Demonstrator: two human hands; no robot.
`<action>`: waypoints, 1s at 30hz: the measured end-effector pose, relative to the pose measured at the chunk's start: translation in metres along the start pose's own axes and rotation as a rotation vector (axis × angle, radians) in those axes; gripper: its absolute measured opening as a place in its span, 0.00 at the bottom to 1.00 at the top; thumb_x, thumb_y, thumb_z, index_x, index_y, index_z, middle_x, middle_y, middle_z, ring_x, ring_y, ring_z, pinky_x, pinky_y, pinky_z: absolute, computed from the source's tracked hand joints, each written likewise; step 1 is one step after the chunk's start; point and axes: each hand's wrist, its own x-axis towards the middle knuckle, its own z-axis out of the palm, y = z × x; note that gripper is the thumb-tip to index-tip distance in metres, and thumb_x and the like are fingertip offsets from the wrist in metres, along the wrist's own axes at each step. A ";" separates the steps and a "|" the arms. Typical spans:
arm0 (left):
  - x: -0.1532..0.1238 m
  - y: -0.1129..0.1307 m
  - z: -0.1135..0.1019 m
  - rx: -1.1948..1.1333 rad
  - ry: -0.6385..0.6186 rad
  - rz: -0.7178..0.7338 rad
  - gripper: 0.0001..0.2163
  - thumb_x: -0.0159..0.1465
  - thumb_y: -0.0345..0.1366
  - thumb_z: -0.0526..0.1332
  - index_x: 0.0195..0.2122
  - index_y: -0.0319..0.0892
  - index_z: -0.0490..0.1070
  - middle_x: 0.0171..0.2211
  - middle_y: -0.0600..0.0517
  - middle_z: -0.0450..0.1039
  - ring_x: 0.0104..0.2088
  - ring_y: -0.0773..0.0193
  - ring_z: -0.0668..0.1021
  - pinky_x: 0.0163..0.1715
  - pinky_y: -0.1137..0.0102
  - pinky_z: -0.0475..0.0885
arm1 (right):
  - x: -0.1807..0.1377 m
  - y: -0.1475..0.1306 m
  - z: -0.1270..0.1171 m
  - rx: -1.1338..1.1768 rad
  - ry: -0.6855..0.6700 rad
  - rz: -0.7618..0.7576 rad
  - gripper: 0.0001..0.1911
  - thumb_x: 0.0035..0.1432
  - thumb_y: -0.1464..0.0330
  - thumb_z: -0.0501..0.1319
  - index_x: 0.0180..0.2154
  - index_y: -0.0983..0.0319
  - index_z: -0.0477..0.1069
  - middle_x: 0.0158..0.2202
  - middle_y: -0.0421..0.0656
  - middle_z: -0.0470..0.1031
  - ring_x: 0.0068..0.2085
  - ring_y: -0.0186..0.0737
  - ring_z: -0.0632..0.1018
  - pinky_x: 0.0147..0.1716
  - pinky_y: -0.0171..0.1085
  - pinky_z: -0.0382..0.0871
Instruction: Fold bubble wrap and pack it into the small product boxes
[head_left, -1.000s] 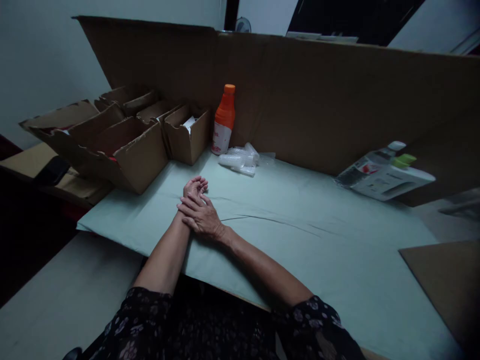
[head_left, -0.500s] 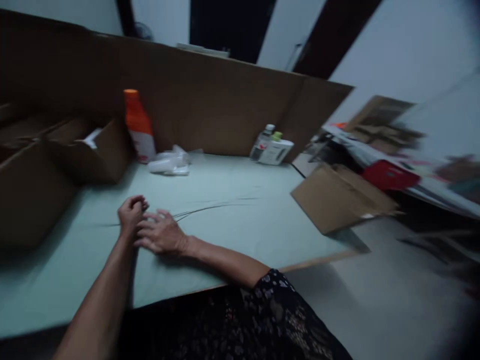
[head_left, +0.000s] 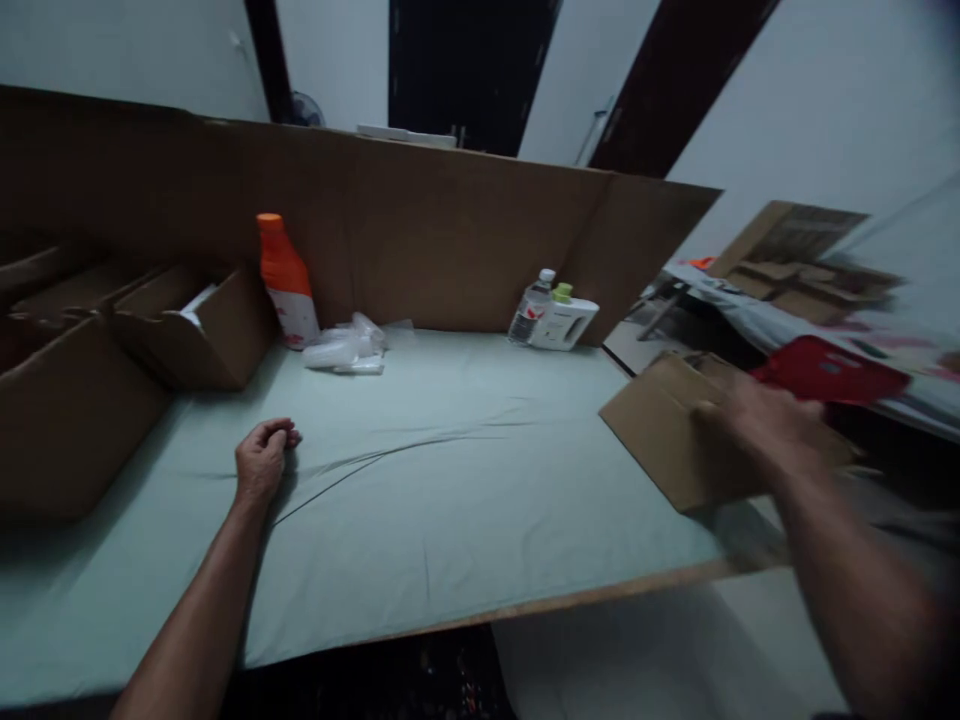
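My left hand rests on the pale green table cover, its fingers curled closed. Whatever lies inside the fingers is hidden. Thin dark strands, like wire or thread, run across the cover to its right, and a faint line shows on its left side. Far to the right, my right hand is over the open cardboard box at the table's edge. Motion smears its fingers, and I cannot tell whether they touch the box.
Cardboard boxes stand at the left. Along the upright cardboard panel are an orange-and-white bottle, clear plastic bags, a clear bottle and a white jug. A red object sits on a side surface.
My right hand has left its place beside the left hand and swung right to the cardboard box. The left hand stays closed on the cover. The view has tipped up slightly.
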 end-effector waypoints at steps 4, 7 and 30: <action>0.000 0.000 0.001 -0.005 0.009 0.006 0.12 0.48 0.38 0.62 0.33 0.40 0.76 0.30 0.51 0.78 0.28 0.63 0.80 0.32 0.68 0.77 | 0.018 0.024 0.025 0.027 -0.204 0.050 0.31 0.60 0.54 0.63 0.10 0.56 0.60 0.16 0.48 0.68 0.25 0.48 0.78 0.27 0.46 0.60; 0.000 -0.001 0.002 -0.004 0.004 0.005 0.13 0.47 0.40 0.62 0.33 0.41 0.76 0.31 0.50 0.78 0.28 0.63 0.80 0.33 0.67 0.76 | 0.013 0.003 0.038 0.040 -0.221 -0.069 0.27 0.61 0.51 0.62 0.15 0.56 0.71 0.20 0.53 0.73 0.26 0.47 0.78 0.27 0.46 0.59; -0.067 0.030 0.012 0.275 -0.508 0.129 0.28 0.60 0.43 0.62 0.62 0.44 0.65 0.59 0.41 0.71 0.53 0.53 0.77 0.51 0.57 0.74 | -0.114 -0.166 0.061 1.415 -0.317 0.047 0.18 0.62 0.54 0.61 0.44 0.59 0.79 0.47 0.49 0.81 0.44 0.48 0.81 0.43 0.45 0.76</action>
